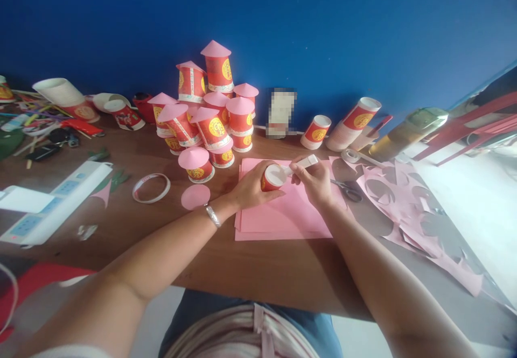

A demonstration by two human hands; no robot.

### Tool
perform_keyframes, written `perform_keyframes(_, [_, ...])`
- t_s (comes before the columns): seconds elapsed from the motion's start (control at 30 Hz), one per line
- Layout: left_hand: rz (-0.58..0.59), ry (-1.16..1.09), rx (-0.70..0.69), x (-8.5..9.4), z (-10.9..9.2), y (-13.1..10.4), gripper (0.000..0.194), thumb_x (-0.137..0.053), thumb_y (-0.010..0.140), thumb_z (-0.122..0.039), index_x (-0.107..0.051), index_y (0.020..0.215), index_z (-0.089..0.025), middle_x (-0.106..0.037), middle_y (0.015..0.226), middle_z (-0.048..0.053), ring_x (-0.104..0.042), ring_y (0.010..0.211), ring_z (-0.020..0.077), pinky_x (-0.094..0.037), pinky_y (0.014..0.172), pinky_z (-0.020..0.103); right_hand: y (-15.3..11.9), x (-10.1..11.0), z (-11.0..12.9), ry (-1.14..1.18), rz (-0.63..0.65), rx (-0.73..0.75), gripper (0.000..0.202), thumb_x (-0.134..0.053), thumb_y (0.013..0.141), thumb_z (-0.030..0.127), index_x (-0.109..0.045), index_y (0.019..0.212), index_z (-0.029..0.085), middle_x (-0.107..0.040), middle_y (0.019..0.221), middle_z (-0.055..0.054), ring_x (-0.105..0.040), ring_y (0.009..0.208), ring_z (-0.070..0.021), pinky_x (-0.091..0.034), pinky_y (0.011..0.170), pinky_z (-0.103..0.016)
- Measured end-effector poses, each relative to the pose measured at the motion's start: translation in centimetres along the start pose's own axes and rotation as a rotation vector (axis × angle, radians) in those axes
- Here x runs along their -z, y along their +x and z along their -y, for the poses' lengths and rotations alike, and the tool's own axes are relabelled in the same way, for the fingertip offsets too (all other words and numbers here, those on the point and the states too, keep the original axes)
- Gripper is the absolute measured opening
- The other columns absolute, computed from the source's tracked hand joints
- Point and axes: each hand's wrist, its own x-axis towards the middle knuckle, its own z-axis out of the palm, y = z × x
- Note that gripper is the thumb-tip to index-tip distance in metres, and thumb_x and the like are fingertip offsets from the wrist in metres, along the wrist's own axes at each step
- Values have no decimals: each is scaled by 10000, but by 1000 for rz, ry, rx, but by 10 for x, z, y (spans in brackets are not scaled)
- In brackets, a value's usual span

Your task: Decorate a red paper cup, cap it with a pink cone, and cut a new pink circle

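Observation:
My left hand (254,188) is wrapped round a red paper cup (266,181), its pale round end tilted up toward me. In my right hand (313,180) is a small white tube (309,161), pinched, its tip at the edge of the cup's pale end. Both hands are over a stack of pink paper sheets (278,220). A loose pink paper disc (195,197) lies on the table left of the sheets. Behind it stand several red cups with pink cone tops, one of them a near cup (196,172).
Scissors (348,190) and pink paper scraps (404,202) lie right of the sheets. Behind are stacked cups (351,124) and a bottle (410,132). On the left are a tape ring (151,188), a power strip (56,202) and assorted clutter.

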Motion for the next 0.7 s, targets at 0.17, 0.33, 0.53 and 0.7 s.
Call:
perform_keyframes(0.17, [-20,0,-12,-2,1,0,541,-889,777,-307,-565,1200,-216,-696,1180,93,-697,1081,273,-585,952,441,-3,-2,3,-127,-45,30,488,-813,797,668,-641,786,211,-625,600,23,-524,467,-108,-409,451,-255])
perform_keyframes(0.33, [-23,-7,29,-2,2,-1,546,-890,759,-335,-552,1171,-217,-686,1148,77,-691,1053,266,-580,926,428,-4,-3,11,-307,-77,-4,422,-764,839,606,-620,759,217,-594,515,34,-533,447,-123,-399,462,-255])
perform_keyframes(0.53, [-4,-22,82,-1,-1,-1,546,-876,756,-339,-548,1174,-216,-683,1183,93,-684,1117,297,-567,949,452,-3,-3,12,-344,-83,-44,418,-730,844,583,-569,691,229,-583,485,26,-551,446,-138,-403,458,-260])
perform_keyframes(0.7, [-17,-23,90,-2,-1,-1,574,-888,744,-338,-553,1195,-219,-682,1202,91,-680,1135,297,-561,962,452,-2,-5,9,-328,-134,-41,434,-755,833,593,-563,686,233,-582,480,29,-550,439,-139,-403,451,-262])
